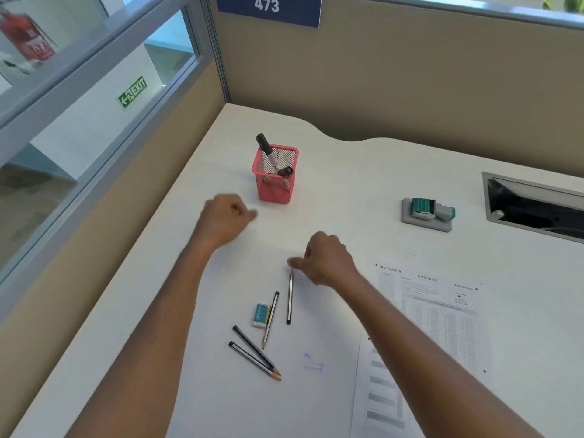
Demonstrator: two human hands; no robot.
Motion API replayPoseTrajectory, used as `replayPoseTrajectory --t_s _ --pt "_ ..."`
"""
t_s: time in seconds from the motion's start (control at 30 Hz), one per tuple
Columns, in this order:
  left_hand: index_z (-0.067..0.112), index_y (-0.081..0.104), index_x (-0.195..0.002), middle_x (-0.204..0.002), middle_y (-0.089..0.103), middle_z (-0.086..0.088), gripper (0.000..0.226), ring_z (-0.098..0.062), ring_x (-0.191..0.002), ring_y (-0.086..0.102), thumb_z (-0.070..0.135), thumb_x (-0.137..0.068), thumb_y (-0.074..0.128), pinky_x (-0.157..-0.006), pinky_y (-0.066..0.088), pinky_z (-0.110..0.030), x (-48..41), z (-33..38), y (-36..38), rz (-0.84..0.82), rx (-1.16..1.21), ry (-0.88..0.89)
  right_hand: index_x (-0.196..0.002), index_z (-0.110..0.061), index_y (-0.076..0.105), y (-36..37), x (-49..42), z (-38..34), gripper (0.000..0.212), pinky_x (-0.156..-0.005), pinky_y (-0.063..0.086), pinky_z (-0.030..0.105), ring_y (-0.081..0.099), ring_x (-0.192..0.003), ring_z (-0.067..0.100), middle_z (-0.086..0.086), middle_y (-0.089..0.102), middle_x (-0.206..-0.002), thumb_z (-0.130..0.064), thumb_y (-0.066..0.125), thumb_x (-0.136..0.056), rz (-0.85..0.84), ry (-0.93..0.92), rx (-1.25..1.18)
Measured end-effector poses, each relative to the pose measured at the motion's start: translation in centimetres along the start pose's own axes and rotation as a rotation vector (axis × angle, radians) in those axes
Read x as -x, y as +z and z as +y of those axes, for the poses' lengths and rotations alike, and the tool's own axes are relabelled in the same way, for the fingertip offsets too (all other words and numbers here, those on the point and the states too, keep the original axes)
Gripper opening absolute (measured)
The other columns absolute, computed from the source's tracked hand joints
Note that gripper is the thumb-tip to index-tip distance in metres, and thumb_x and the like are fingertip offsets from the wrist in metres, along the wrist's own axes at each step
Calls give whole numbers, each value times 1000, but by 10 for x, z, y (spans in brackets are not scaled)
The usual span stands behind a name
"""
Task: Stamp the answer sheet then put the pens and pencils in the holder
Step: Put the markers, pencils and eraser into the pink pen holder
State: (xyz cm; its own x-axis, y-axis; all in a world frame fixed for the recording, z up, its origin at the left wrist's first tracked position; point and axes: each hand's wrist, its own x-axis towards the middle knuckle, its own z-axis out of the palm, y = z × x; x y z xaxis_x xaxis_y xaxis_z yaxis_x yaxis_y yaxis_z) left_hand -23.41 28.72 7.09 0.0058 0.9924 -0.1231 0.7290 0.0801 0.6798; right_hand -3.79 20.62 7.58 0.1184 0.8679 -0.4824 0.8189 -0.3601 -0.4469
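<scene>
The right hand [327,259] pinches the tip of one pencil [289,298], whose far end rests on the surface [363,184]. A grip that near the end is thin: the pencil may swing or slip as it lifts. The left hand [226,218] is closed, just short of the pink mesh holder [274,175]; whether it holds anything I cannot tell. A hurried drop could tip the light holder, already carrying two markers [272,156]. Three more pencils [256,352] and an eraser [261,315] lie nearer the body than the right hand. The answer sheet [439,311] is under the right forearm, and the stamp [431,211] is beyond it.
</scene>
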Motion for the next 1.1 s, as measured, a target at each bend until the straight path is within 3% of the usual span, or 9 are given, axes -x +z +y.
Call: replayPoseTrajectory --t_s 0.1,0.17,0.27,0.47,0.63,0.8,0.9,1.03,1.1 --pt "19 63 -64 -68 64 4 34 -20 -73 65 48 -73 78 -70 53 -31 41 -6 9 -294 -254 -15 -101 -10 52 14 16 -9 32 -72 39 31 58 -103 33 11 56 -107 -33 68 -87 -20 -53 133" --pt "22 63 -68 -77 65 4 39 -18 -75 63 58 -67 77 -68 52 -31 66 -4 19 -385 -375 -17 -91 -10 45 20 21 -12 20 -70 37 31 57 -98 33 8 48 -93 -16 63 -87 17 -81 155" --pt "21 60 -74 -82 63 4 41 -18 -76 62 57 -67 77 -60 44 -28 90 2 36 -428 -452 3 -74 -11 38 23 22 -9 25 -64 38 31 50 -80 30 1 37 -74 -11 60 -85 14 -54 85" --pt "19 57 -73 -85 63 -2 27 -21 -77 63 36 -75 78 -68 53 -33 95 12 45 -414 -404 10 -70 1 64 -22 25 -5 13 -62 60 48 70 -64 34 18 70 -66 -12 67 -72 247 -154 -404" --pt "6 68 -77 -79 71 -6 18 -21 -74 68 24 -80 73 -72 59 -36 93 15 43 -441 -251 -31 -78 4 64 -75 14 -22 6 -58 61 48 72 -57 26 15 71 -64 -2 65 -78 489 -330 -726" --pt "-1 69 -79 -75 72 -9 19 -12 -56 60 17 -82 67 -56 48 -22 91 19 30 -347 28 -130 -78 -6 66 -95 -22 -44 7 -61 59 39 69 -63 15 2 70 -73 -11 68 -84 695 -453 -773" --pt "-1 68 -80 -72 72 -9 15 -12 -55 64 14 -84 67 -55 44 -20 91 18 21 -304 224 -175 -79 -9 70 -95 -46 -55 5 -74 56 35 62 -72 11 4 70 -85 -13 71 -82 704 -483 -753" --pt "-5 68 -83 -72 70 -14 11 -19 -62 68 6 -86 66 -63 50 -30 84 14 8 -208 546 -213 -81 -15 76 -85 -73 -62 4 -77 46 21 54 -85 8 0 58 -96 -17 77 -78 595 -477 -655" --pt "-5 67 -85 -72 68 -14 9 -20 -62 67 3 -87 64 -63 52 -30 79 14 1 -147 692 -230 -83 -16 77 -81 -86 -63 5 -81 43 22 53 -93 8 0 55 -98 -18 78 -79 525 -470 -587"
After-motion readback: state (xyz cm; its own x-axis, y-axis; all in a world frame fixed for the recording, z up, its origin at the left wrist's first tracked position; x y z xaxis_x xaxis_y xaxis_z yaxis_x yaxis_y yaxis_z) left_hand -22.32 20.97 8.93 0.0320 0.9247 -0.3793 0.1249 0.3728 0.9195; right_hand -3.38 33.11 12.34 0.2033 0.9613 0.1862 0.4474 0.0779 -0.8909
